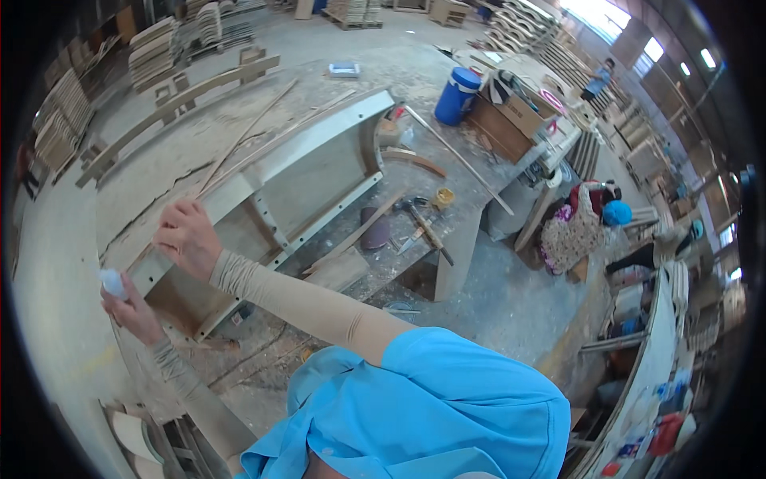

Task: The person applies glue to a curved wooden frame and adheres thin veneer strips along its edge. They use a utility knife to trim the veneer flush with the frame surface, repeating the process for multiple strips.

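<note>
A long pale mould-like wooden frame (319, 128) with curved cross ribs lies across the worktable in front of me. At its near left end, my left hand (136, 313) is closed around a small whitish, translucent object (112, 281), possibly a bottle; its lower part is hidden by the fingers. My right hand (190, 238) is just above the frame's long upper edge, its fingers curled and pressed together. Whatever they may pinch is too small or hidden to name. A thin wooden strip (254, 128) slants away beyond the right hand.
On the table's right side lie a hammer (423, 219), a purple sandpaper roll (375, 229), a yellow tub (444, 198) and a long rod (463, 162). Behind them stand a blue drum (458, 96) and a cardboard box (504, 124). A person (578, 223) crouches at the right.
</note>
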Tool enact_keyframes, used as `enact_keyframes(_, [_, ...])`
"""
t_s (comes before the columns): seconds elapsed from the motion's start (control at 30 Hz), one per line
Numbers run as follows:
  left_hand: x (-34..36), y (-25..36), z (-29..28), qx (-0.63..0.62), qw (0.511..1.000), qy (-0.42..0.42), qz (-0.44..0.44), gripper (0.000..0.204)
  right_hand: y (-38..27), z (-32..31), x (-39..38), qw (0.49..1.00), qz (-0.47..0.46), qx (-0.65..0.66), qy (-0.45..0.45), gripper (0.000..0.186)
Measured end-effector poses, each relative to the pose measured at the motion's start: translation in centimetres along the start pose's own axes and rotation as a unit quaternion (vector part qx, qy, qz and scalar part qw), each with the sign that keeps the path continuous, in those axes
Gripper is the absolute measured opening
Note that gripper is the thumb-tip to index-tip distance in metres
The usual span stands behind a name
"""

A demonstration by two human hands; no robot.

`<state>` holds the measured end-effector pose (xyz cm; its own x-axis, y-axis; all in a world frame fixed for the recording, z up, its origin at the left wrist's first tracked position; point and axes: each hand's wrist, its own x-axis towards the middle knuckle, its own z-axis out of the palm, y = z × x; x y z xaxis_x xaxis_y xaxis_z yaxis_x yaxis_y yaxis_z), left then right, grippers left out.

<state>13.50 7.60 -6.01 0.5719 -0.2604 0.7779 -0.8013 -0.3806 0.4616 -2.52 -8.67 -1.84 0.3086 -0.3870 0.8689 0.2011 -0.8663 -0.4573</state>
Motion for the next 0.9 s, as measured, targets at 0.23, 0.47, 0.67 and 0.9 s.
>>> enact_keyframes(0.23, [0.4,-0.2,-0.2,0.019,0.999,-0.004,-0.027,0.045,0.6,-1.4,0.5,0.999,0.004,-0.009,0.036,0.015])
enact_keyframes(0.47, [0.7,0.1,-0.4,0.023,1.0,0.004,0.011,0.043,0.7,-1.8,0.8,0.995,-0.012,-0.096,0.018,0.009])
enact_keyframes(0.67, [-0.8,0.2,1.9,0.022,0.998,0.056,-0.031,0.035,2.3,-1.9,0.3,0.987,-0.05,-0.145,-0.052,0.005])
enact_keyframes(0.9, [0.7,6.3,-1.5,0.008,0.999,0.031,0.018,0.033,1.8,-2.9,1.1,0.99,-0.05,-0.13,0.005,0.012])
